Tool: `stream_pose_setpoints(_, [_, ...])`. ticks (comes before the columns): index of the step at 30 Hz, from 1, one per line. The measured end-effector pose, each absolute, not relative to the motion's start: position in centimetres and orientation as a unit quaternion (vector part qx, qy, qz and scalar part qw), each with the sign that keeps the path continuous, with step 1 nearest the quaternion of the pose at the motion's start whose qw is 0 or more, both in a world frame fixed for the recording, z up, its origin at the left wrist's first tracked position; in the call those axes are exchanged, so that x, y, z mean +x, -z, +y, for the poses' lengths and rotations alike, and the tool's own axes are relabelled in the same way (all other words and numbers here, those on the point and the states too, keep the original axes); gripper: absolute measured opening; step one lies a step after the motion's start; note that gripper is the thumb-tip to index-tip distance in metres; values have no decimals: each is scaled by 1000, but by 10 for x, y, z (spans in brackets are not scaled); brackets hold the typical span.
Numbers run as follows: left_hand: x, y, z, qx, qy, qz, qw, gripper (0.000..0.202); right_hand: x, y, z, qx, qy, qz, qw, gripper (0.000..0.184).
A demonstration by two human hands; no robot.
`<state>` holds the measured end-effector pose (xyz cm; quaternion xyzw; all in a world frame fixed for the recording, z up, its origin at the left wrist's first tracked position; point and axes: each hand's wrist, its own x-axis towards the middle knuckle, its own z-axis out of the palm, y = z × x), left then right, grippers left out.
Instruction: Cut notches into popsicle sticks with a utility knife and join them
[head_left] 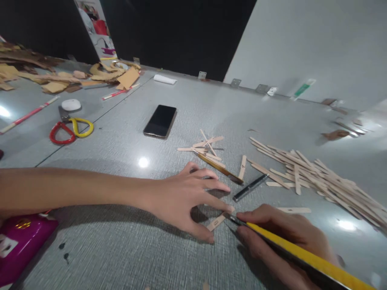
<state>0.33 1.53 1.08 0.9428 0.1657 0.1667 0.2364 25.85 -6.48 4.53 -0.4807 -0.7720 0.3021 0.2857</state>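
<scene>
On the table, my left hand (184, 197) holds down a short wooden craft stick piece (216, 222) between thumb and index fingertip; its other fingers are spread. Small rectangular marks or slots show on the piece. My right hand (290, 237) grips a yellow and black utility knife (281, 243), its blade tip touching or close to the stick's far end by my left index finger. Beyond my fingers lie a brown-handled craft tool (219, 167), a black pen (250, 187) and another marked stick piece (242, 167). One more marked stick (294, 210) lies behind my right hand.
A large pile of craft sticks (320, 181) covers the right side; a small heap of thin sticks (208, 145) lies mid-table. Further off are a phone (160, 121), red-yellow scissors (71, 129), a white mouse-shaped case (71, 105) and cardboard scraps (69, 80). A purple device (27, 245) sits under my left forearm.
</scene>
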Motion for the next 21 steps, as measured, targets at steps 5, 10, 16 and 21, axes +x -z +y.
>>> stream_pose_setpoints(5, [3, -6, 11, 935, -203, 179, 228, 60, 257, -50, -71, -548, -403, -668, 302, 25])
stream_pose_setpoints(10, [-4, -15, 17, 935, -188, 170, 249, 37, 254, -56, -70, -561, -438, -638, 295, 36])
stream_pose_setpoints(16, [-7, -17, 27, 919, -203, 172, 291, 10, 256, -47, -68, -518, -428, -682, 287, 23])
stream_pose_setpoints(21, [-5, -11, 27, 911, -227, 181, 294, 10, 253, -44, -71, -514, -372, -723, 272, 18])
